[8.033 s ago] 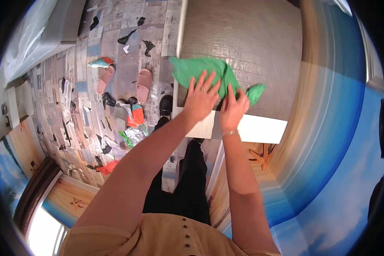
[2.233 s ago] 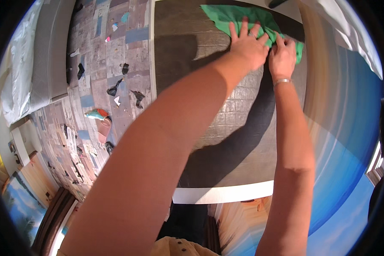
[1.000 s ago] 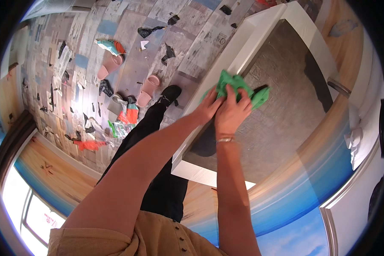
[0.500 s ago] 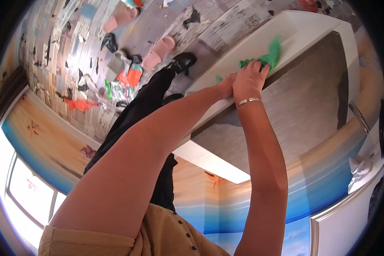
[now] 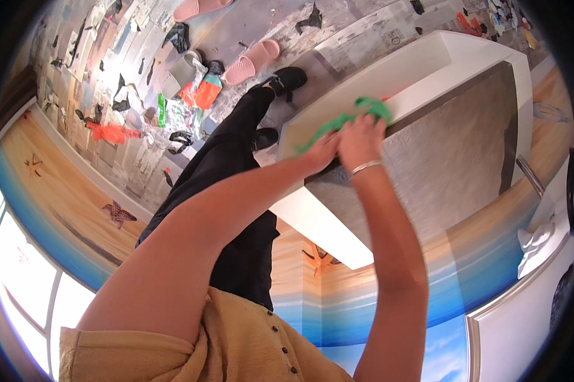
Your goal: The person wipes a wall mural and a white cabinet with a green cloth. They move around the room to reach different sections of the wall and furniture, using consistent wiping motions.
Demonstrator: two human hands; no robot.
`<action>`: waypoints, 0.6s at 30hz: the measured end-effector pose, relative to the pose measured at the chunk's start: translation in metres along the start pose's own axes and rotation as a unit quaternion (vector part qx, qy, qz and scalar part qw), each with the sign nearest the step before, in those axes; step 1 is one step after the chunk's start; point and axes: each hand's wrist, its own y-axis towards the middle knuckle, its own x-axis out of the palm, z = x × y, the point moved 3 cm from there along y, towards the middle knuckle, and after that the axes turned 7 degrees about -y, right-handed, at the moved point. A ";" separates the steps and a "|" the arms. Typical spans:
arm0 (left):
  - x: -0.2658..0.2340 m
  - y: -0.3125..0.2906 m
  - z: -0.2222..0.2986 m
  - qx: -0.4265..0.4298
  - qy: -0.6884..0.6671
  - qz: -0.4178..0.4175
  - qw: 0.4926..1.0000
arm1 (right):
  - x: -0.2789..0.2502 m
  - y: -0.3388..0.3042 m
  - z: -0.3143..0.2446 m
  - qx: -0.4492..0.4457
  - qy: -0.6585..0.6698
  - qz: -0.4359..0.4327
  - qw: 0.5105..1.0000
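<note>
A thin, crumpled green sheet (image 5: 379, 109), cloth or plastic, is pulled out in a strip over the near white rim of a white box-like frame (image 5: 460, 76). My right hand (image 5: 361, 145), with a silver bracelet at the wrist, is closed on it, fingers curled and slightly blurred. Just left of it, touching or nearly so, my left hand (image 5: 322, 151) pinches the other stretch of the sheet, whose tail trails left. A grey panel (image 5: 443, 143) with a dark border fills the frame's top, right beside my hands.
Pink slippers (image 5: 252, 62), a grey slipper (image 5: 182, 75), an orange packet (image 5: 207, 92), a red-orange plastic scrap (image 5: 108, 132) and several dark scraps litter the wood-patterned floor. My black shoe (image 5: 287, 81) stands close to the frame. A beach-painted wall (image 5: 427, 305) and a metal bar (image 5: 530, 176) are nearby.
Both hands have come left and nearer along the rim. The green sheet, bunched and flicking up beyond my right hand before, now stretches across to the left of my hands. The view has shifted slightly.
</note>
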 end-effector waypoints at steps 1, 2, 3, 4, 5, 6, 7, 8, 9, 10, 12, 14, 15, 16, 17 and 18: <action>0.007 0.011 0.038 -0.029 0.024 0.020 0.999 | -0.001 0.002 0.019 0.015 -0.016 0.030 0.999; 0.011 0.018 0.051 -0.021 0.059 0.016 0.998 | 0.001 0.005 0.029 0.027 -0.008 0.028 0.999; 0.013 0.021 0.053 -0.012 0.094 0.010 0.995 | 0.009 0.005 0.029 0.036 -0.008 0.037 0.999; 0.010 0.023 0.043 0.001 0.122 0.006 0.992 | 0.010 0.004 0.026 0.044 -0.011 0.051 0.998; 0.006 0.022 0.033 0.014 0.151 0.002 0.988 | 0.013 -0.001 0.016 0.043 -0.023 0.029 0.998; 0.002 0.021 0.017 0.030 0.181 0.003 0.983 | 0.008 -0.003 0.001 0.041 -0.036 0.012 0.998; -0.003 0.014 -0.010 0.074 0.229 0.022 0.970 | 0.004 -0.007 -0.017 0.041 -0.049 -0.007 0.998; -0.006 0.010 -0.032 0.015 0.310 -0.039 0.950 | 0.007 -0.012 -0.038 0.045 -0.064 -0.013 0.997; -0.011 0.009 -0.049 -0.043 0.387 -0.103 0.915 | 0.016 -0.019 -0.061 0.053 -0.079 -0.020 0.995; -0.020 0.004 -0.059 -0.086 0.410 -0.120 0.900 | 0.024 -0.022 -0.083 0.055 -0.092 -0.023 0.994; -0.040 -0.011 -0.069 -0.150 0.407 -0.126 0.892 | 0.030 -0.029 -0.116 0.056 -0.079 -0.054 0.994; -0.057 -0.030 -0.066 -0.178 0.334 -0.071 0.923 | 0.034 -0.041 -0.140 0.051 -0.080 -0.050 0.994; -0.063 -0.042 -0.055 -0.182 0.289 -0.033 0.939 | 0.036 -0.050 -0.150 0.048 -0.086 -0.031 0.995; -0.071 -0.047 -0.051 -0.185 0.238 0.010 0.953 | 0.035 -0.055 -0.158 0.041 -0.097 -0.009 0.994; -0.075 -0.047 -0.045 -0.165 0.253 -0.007 0.953 | 0.033 -0.058 -0.164 0.038 -0.101 -0.019 0.994; -0.078 -0.046 -0.045 -0.144 0.264 -0.025 0.953 | 0.031 -0.061 -0.170 0.035 -0.107 -0.030 0.993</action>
